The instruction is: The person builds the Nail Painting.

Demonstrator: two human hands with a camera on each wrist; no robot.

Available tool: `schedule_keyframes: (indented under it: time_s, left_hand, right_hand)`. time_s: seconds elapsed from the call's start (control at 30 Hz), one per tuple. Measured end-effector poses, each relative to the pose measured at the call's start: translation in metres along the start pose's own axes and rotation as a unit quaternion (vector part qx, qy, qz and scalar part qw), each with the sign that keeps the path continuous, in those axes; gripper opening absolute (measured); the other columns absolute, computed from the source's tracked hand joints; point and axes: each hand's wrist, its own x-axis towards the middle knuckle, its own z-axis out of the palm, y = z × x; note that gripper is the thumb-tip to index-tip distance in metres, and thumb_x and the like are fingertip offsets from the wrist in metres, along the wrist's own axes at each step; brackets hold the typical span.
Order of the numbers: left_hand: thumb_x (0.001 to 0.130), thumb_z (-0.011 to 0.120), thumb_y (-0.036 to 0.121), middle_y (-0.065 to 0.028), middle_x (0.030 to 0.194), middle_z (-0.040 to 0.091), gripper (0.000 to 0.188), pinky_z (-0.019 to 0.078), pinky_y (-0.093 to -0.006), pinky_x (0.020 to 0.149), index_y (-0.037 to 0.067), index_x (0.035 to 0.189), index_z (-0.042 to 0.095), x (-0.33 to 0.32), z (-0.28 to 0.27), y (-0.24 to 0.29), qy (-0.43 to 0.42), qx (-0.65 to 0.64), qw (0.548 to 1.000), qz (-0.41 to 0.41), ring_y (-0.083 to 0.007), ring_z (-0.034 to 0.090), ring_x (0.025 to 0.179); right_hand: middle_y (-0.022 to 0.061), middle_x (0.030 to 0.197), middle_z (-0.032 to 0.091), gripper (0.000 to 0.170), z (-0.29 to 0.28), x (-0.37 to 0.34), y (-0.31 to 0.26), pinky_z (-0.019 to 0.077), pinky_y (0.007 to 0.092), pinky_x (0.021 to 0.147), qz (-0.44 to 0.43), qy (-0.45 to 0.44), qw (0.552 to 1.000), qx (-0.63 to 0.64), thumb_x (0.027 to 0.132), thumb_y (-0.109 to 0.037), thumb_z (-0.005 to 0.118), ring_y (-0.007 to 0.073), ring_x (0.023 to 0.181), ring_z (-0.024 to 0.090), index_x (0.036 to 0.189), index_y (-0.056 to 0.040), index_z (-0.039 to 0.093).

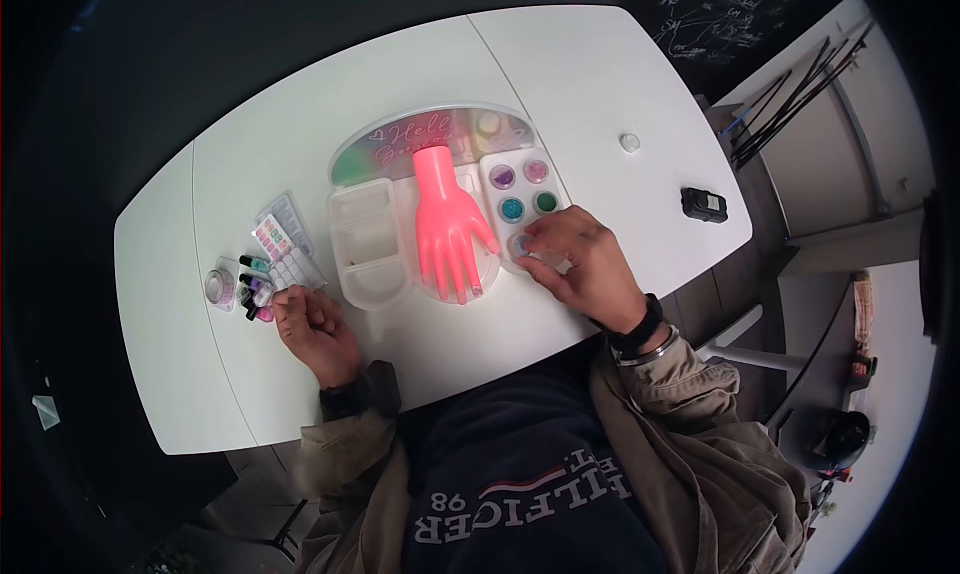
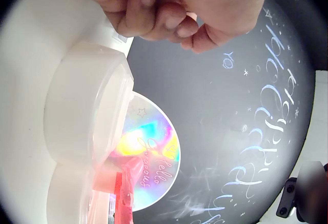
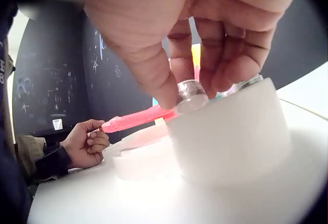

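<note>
My right hand (image 1: 582, 259) pinches a small clear round jar (image 3: 191, 96) between thumb and fingers. The jar is right at the top edge of the white case's right-hand section (image 3: 230, 137), which holds jars of purple, pink, teal and green glitter (image 1: 546, 202). A bright pink practice hand (image 1: 447, 224) lies palm-down over the middle of the case, fingers towards me. My left hand (image 1: 315, 334) hovers near the nail polish bottles (image 1: 258, 286), its fingers curled and thumb close to the index finger. Nothing shows in its grasp in the left wrist view.
The case's left section (image 1: 366, 239) has several compartments, and its shiny lid (image 1: 350, 152) stands up behind. Left of it are a sheet of nail stickers (image 1: 270, 236), clear plastic trays (image 1: 296, 272) and a round jar (image 1: 218, 288). A small white pot (image 1: 629, 143) and a black device (image 1: 704, 204) sit to the right.
</note>
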Motion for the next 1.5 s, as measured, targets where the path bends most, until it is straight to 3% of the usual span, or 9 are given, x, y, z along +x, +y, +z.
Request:
schedule_keyframes:
  time_s: [0.27,0.37,0.63,0.77,0.9,1.07,1.23,1.33,1.5]
  left_hand:
    - [0.111,0.067,0.016,0.0027,0.074,0.043,0.021,0.0299,-0.0262,0.052,0.013,0.095,0.054,0.0,0.006,0.002,0.014,0.011,1.0,0.0,-0.0078,0.035,0.058]
    - [0.111,0.064,0.014,0.0036,0.074,0.047,0.009,0.0307,-0.0255,0.05,0.014,0.103,0.062,0.001,0.0,-0.001,-0.004,-0.001,1.0,0.003,-0.0074,0.036,0.057]
    - [0.111,0.065,0.016,0.0032,0.074,0.044,0.016,0.0302,-0.0258,0.051,0.013,0.098,0.057,0.0,0.005,0.002,0.011,0.006,1.0,-0.002,-0.0078,0.036,0.058]
    - [0.111,0.066,0.016,0.003,0.074,0.043,0.019,0.0305,-0.0257,0.052,0.013,0.096,0.055,0.0,0.003,0.001,0.013,0.01,1.0,0.0,-0.0079,0.036,0.058]
    - [0.112,0.065,0.015,0.0029,0.074,0.042,0.019,0.0305,-0.0259,0.053,0.013,0.096,0.055,0.0,0.006,0.001,0.018,0.007,1.0,-0.004,-0.0078,0.035,0.059]
    - [0.112,0.065,0.015,0.0028,0.075,0.043,0.019,0.0304,-0.0259,0.053,0.012,0.096,0.054,-0.002,0.008,0.004,0.022,0.009,1.0,-0.007,-0.0077,0.035,0.059]
    - [0.112,0.063,0.014,0.0031,0.074,0.044,0.014,0.031,-0.0261,0.05,0.012,0.098,0.058,-0.001,0.005,0.001,0.006,0.008,1.0,0.003,-0.0079,0.035,0.058]
    - [0.112,0.063,0.014,0.0031,0.074,0.044,0.015,0.0315,-0.0262,0.051,0.012,0.098,0.058,-0.001,0.005,0.001,0.008,0.007,1.0,0.003,-0.008,0.035,0.058]
    - [0.112,0.065,0.017,0.0026,0.074,0.043,0.021,0.0304,-0.0262,0.052,0.012,0.096,0.053,-0.001,0.005,0.002,0.011,0.018,1.0,0.002,-0.0079,0.035,0.058]
  right_hand:
    - [0.0092,0.113,0.078,0.013,0.003,0.001,-0.001,0.0629,0.0423,0.09,0.002,-0.005,1.0,-0.025,0.088,-0.009,0.087,0.032,0.106,0.073,0.098,-0.0061,0.081]
    - [0.0094,0.113,0.077,0.013,0.002,0.001,-0.003,0.0627,0.0422,0.089,-0.007,-0.008,0.999,-0.042,0.088,-0.008,0.087,0.0319,0.105,0.073,0.099,-0.006,0.081]
    - [0.0108,0.113,0.077,0.015,-0.008,0.004,-0.004,0.0622,0.0418,0.086,-0.038,-0.035,0.997,-0.058,0.09,-0.01,0.087,0.0328,0.104,0.073,0.104,-0.0063,0.083]
    - [0.0113,0.111,0.077,0.016,-0.026,0.008,0.009,0.0623,0.0432,0.088,-0.014,0.016,0.998,-0.056,0.089,-0.009,0.086,0.0333,0.101,0.075,0.104,-0.0047,0.081]
    - [0.0143,0.104,0.078,0.016,-0.055,0.018,0.042,0.0615,0.0427,0.085,0.038,0.068,0.991,-0.111,0.091,-0.007,0.084,0.0348,0.096,0.076,0.104,-0.0018,0.078]
    - [0.0168,0.112,0.075,0.038,-0.083,0.021,0.107,0.0614,0.0446,0.08,0.116,0.115,0.964,-0.209,0.087,-0.002,0.083,0.0355,0.088,0.074,0.124,-0.0035,0.074]
    - [0.0215,0.135,0.069,0.06,-0.084,0.02,0.147,0.0595,0.0505,0.103,0.176,0.085,0.951,-0.24,0.086,0.003,0.079,0.0465,0.123,0.068,0.143,-0.0059,0.065]
    - [0.0221,0.141,0.068,0.061,-0.081,0.023,0.16,0.0601,0.0504,0.102,0.136,0.067,0.954,-0.257,0.085,0.005,0.076,0.0467,0.122,0.068,0.144,-0.0068,0.067]
    - [0.0214,0.126,0.076,0.045,-0.073,0.025,0.187,0.0627,0.0488,0.097,0.126,0.05,0.959,-0.247,0.084,0.007,0.073,0.0426,0.11,0.074,0.127,-0.0043,0.077]
